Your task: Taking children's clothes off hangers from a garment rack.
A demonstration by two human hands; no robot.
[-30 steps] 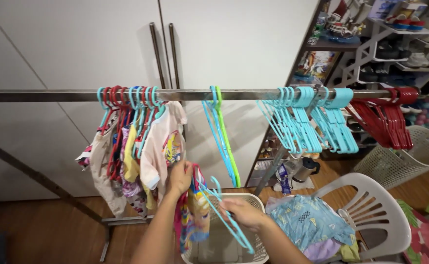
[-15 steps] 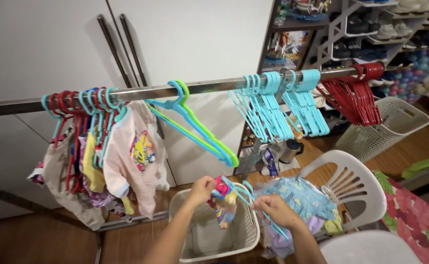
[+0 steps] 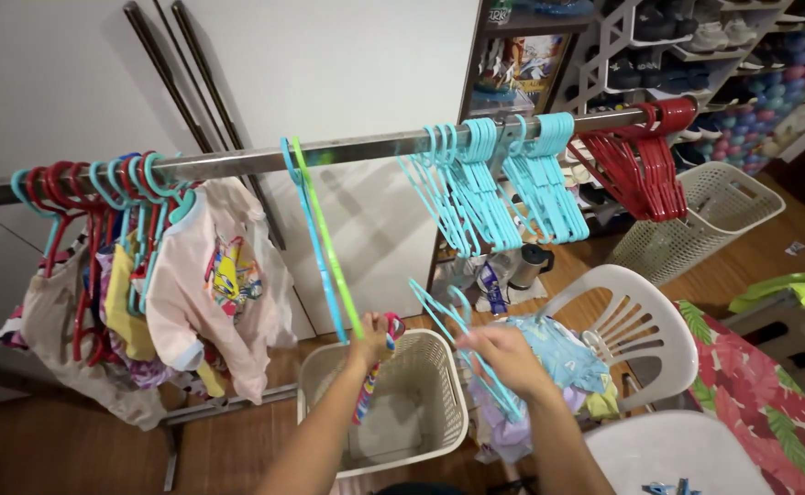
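Note:
My left hand (image 3: pixel 369 340) grips a small multicoloured garment (image 3: pixel 369 385) that hangs down over a white laundry basket (image 3: pixel 439 390). My right hand (image 3: pixel 503 356) holds a light blue plastic hanger (image 3: pixel 457 344), tilted, just right of the garment. Above runs a steel clothes rail (image 3: pixel 366 148). One blue and one green empty hanger (image 3: pixel 325 247) dangle from it right above my left hand. Left on the rail hang several small clothes, among them a pink printed top (image 3: pixel 224 284).
Bunches of empty light blue hangers (image 3: pixel 494 183) and red hangers (image 3: pixel 641 165) crowd the rail's right part. A white plastic chair (image 3: pixel 645 325) holds a heap of clothes (image 3: pixel 558 362). Another white basket (image 3: pixel 710 215) stands at the right; shelves with shoes fill the back.
The view has shifted right and tilted. My hands have moved slightly apart over the basket, and the garment now hangs straighter from my left hand. The blue and green hangers swung back toward vertical.

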